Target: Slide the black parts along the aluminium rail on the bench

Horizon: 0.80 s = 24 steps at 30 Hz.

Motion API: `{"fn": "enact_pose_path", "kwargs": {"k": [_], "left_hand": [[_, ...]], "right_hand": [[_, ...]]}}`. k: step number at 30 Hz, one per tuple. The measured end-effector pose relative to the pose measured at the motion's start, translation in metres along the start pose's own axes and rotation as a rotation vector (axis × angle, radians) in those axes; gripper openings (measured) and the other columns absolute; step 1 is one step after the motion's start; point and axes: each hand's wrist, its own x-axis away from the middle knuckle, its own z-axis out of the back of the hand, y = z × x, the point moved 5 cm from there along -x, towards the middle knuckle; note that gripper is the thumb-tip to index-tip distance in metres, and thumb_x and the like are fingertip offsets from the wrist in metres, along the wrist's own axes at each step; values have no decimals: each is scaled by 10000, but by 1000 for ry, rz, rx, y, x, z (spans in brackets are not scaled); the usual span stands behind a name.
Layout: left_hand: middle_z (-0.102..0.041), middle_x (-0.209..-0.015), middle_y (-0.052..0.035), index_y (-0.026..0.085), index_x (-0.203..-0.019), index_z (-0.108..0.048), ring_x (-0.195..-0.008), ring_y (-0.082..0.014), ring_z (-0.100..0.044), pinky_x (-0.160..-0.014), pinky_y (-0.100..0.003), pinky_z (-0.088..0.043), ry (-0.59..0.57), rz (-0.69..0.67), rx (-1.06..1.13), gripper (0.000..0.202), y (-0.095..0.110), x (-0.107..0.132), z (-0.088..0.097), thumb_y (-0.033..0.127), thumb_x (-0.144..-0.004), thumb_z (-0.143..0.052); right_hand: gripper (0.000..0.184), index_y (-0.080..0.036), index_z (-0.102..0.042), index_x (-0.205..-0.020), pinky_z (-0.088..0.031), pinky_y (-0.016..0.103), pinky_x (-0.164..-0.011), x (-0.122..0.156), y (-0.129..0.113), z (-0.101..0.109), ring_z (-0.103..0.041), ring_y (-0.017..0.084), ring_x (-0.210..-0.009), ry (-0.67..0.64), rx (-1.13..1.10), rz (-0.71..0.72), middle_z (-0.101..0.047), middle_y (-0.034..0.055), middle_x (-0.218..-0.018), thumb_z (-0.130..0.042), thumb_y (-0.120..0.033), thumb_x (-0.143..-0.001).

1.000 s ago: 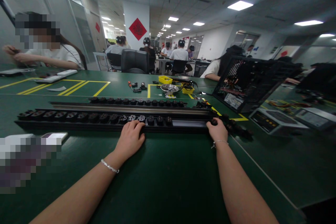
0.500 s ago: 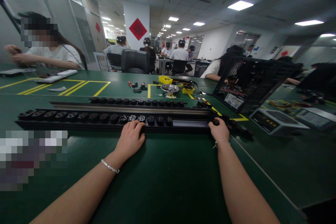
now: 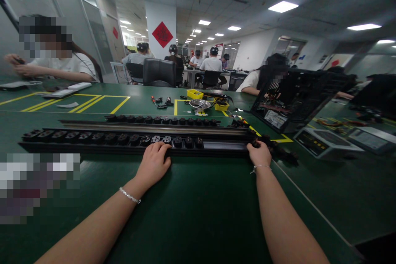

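A long black power strip (image 3: 102,148) lies across the green table in front of me, with a row of round sockets along its left and middle. To the right of the sockets runs a bare grey stretch of its channel (image 3: 224,145). My left hand (image 3: 155,159) is closed over the strip's front edge, its fingertips by the pale sockets. At the right end, my right hand (image 3: 260,154) pinches a small black part (image 3: 256,144), mostly hidden by the fingers. Just behind lie a long metal-faced rail (image 3: 148,127) and another row of black sockets (image 3: 175,121).
More black parts (image 3: 287,156) lie beyond my right hand. Farther right stand an open computer case (image 3: 297,99) and a power supply unit (image 3: 328,142). A metal bowl (image 3: 199,104) and a yellow bin (image 3: 194,94) are at the back. Co-workers sit around the room.
My right hand has shifted very slightly to the right with the small black part. My left hand and the power strip stay in place.
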Motion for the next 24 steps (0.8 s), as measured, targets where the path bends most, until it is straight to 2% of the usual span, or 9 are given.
{"fn": "enact_pose_path", "kwargs": {"k": [11, 24], "left_hand": [[-538, -1093, -92, 213, -1109, -550, -1078, -270, -475, -960, -456, -387, 14, 3, 15, 330, 1, 0, 2, 259, -790, -480], [-537, -1106, -100, 191, -1114, -555, -1090, -270, -466, -978, -446, -370, 3, 7, 10, 332, -1, 0, 0, 262, -800, -472]], "right_hand": [[467, -156, -649, -1087, -458, 348, -830, -1, 2, -2, -612, 254, -888, 27, -18, 29, -675, 113, -971, -566, -387, -689], [465, -133, -658, -1090, -449, 363, -849, -7, 9, 5, -600, 271, -924, 42, -37, -6, -672, 129, -988, -543, -367, -706]]}}
